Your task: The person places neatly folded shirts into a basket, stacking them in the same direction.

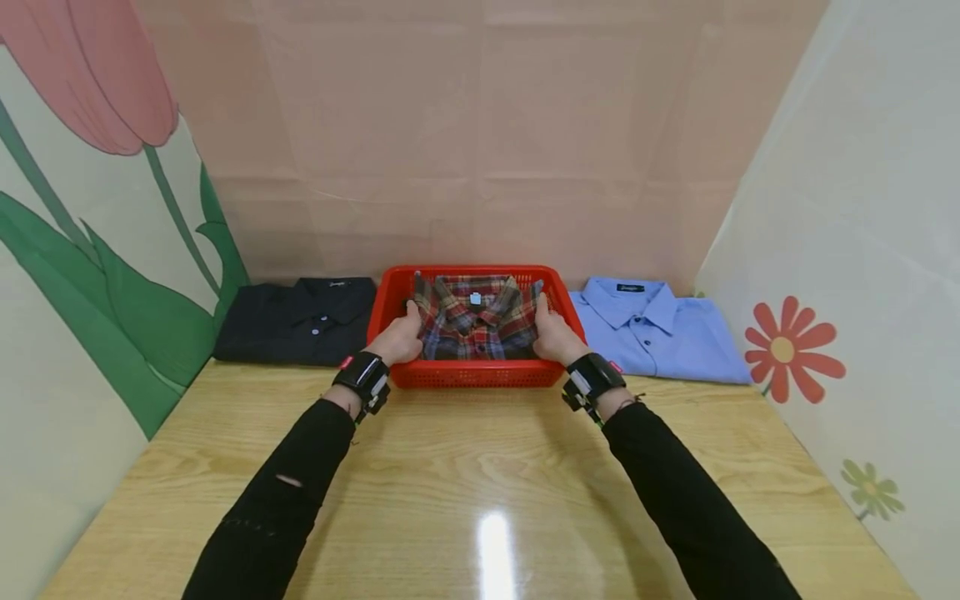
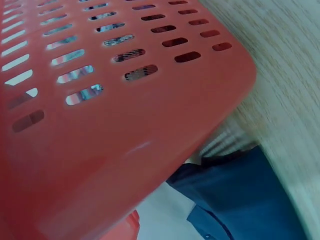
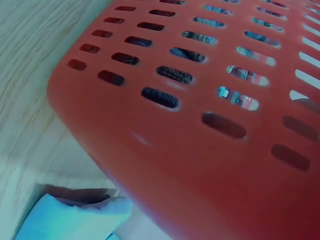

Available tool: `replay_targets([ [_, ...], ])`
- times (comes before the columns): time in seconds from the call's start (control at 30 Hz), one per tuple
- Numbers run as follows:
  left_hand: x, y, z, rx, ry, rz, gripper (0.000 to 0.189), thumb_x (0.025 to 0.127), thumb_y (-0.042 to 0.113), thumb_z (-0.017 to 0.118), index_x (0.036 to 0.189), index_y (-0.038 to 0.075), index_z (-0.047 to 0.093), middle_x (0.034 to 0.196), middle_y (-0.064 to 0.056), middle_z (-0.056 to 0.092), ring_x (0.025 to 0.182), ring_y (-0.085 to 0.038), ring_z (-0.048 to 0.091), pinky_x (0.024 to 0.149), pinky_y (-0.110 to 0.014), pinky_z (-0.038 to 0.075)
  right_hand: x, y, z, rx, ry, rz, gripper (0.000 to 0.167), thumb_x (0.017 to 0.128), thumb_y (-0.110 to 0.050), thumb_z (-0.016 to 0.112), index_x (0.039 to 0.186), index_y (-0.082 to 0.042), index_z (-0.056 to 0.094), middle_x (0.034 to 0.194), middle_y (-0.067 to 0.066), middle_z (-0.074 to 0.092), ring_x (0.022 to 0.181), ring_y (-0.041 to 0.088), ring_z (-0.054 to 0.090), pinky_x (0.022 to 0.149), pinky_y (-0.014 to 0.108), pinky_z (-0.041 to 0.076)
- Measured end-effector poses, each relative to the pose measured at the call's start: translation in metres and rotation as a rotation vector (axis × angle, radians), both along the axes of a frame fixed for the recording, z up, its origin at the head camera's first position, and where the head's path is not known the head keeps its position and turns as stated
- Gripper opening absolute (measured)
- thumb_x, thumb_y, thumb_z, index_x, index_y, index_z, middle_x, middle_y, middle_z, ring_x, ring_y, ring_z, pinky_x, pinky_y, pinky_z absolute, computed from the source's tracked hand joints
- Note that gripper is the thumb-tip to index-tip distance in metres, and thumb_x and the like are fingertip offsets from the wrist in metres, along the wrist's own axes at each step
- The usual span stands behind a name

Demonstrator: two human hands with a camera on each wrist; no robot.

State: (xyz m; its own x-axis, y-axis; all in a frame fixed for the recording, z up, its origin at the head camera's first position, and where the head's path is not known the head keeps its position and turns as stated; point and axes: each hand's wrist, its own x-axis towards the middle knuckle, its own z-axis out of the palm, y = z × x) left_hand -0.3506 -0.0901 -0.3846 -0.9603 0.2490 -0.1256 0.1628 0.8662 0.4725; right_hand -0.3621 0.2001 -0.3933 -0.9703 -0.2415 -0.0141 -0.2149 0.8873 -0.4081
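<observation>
Inside red basket (image 1: pixel 480 377), left hand (image 1: pixel 400 337) and right hand (image 1: pixel 558 337) grip plaid shirt (image 1: pixel 480 323); wrist views show slotted wall (image 2: pixel 120 117), hands hidden.

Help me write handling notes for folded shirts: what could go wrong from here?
1. The left grip and the right grip are at opposite side edges of the plaid shirt; an uneven pull might loosen its fold.
2. The red basket sits close between the dark shirt and the blue shirt, so a sideways bump could push and rumple one.
</observation>
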Motion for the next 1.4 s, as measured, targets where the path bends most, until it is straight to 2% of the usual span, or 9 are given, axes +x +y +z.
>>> replay_targets([
  [0.1,0.001,0.003,-0.003,-0.014,0.054,0.055,0.079,0.095,0.007,0.052,0.153,-0.008,0.001,0.143,-0.031,0.044,0.125,-0.036,0.053,0.106,-0.042,0.044,-0.001,-0.001,-0.002,0.008,0.065,0.001,0.086,0.084,0.004,0.057,0.152,0.010,0.005,0.149,0.042,0.022,0.127,0.052,0.043,0.105,0.057,0.040],
  [0.17,0.003,0.004,-0.005,-0.028,0.129,0.079,0.077,0.095,0.011,0.054,0.153,-0.009,0.006,0.153,-0.033,0.027,0.137,-0.041,0.039,0.114,-0.047,0.035,-0.001,-0.002,-0.003,0.039,0.101,0.022,0.074,0.086,0.001,0.060,0.149,0.012,0.022,0.151,0.039,0.021,0.132,0.051,0.039,0.109,0.057,0.036],
  [0.3,0.008,0.006,-0.005,-0.125,0.346,0.067,0.060,0.095,0.020,0.061,0.143,-0.008,0.037,0.139,-0.031,0.043,0.127,-0.042,0.048,0.106,-0.050,0.042,-0.001,-0.003,-0.004,0.108,0.187,0.098,0.032,0.091,-0.005,0.061,0.118,0.011,0.061,0.140,0.032,0.046,0.131,0.044,0.042,0.111,0.053,0.035],
  [0.4,0.012,0.008,-0.004,-0.167,0.428,0.002,0.027,0.097,0.024,0.060,0.108,-0.001,0.065,0.101,-0.017,0.061,0.096,-0.032,0.061,0.082,-0.042,0.051,0.000,-0.003,-0.004,0.108,0.191,0.114,0.017,0.095,-0.011,0.060,0.088,0.002,0.069,0.106,0.022,0.063,0.100,0.035,0.058,0.090,0.044,0.048],
  [0.5,0.015,0.009,-0.002,-0.105,0.342,-0.057,0.037,0.101,0.031,0.054,0.073,0.008,0.062,0.066,-0.004,0.052,0.062,-0.021,0.055,0.057,-0.031,0.042,0.000,-0.003,-0.004,0.104,0.151,0.086,0.030,0.098,-0.019,0.058,0.071,-0.007,0.061,0.074,0.009,0.055,0.072,0.026,0.053,0.068,0.037,0.042],
  [0.6,0.016,0.010,-0.001,-0.044,0.202,-0.073,0.051,0.104,0.041,0.045,0.063,0.012,0.052,0.055,0.001,0.041,0.049,-0.016,0.044,0.049,-0.027,0.031,0.000,-0.004,-0.003,0.148,0.114,0.079,0.037,0.100,-0.025,0.056,0.065,-0.010,0.055,0.061,0.003,0.044,0.064,0.023,0.048,0.071,0.035,0.033],
  [0.83,0.015,0.008,-0.001,-0.050,0.040,-0.068,0.057,0.104,0.052,0.032,0.069,0.012,0.051,0.059,0.000,0.041,0.053,-0.018,0.043,0.055,-0.030,0.033,-0.002,-0.005,-0.004,0.121,-0.019,0.092,0.039,0.102,-0.027,0.051,0.066,-0.011,0.051,0.058,-0.001,0.036,0.055,0.016,0.042,0.059,0.029,0.032],
  [1.07,0.011,0.006,-0.002,-0.044,-0.050,-0.086,0.056,0.104,0.052,0.032,0.070,0.012,0.051,0.058,0.000,0.040,0.053,-0.017,0.039,0.057,-0.031,0.033,-0.003,-0.005,-0.005,0.085,-0.160,0.088,0.032,0.103,-0.028,0.050,0.093,-0.003,0.067,0.065,0.002,0.043,0.060,0.017,0.048,0.061,0.030,0.037],
  [1.4,0.011,0.002,-0.003,-0.087,-0.041,-0.138,0.059,0.104,0.052,0.031,0.129,0.008,0.062,0.076,-0.004,0.048,0.084,-0.022,0.058,0.084,-0.037,0.043,0.000,-0.006,-0.003,0.066,-0.156,0.095,0.038,0.101,-0.027,0.053,0.131,-0.005,0.062,0.119,0.014,0.065,0.093,0.025,0.058,0.087,0.040,0.049],
])
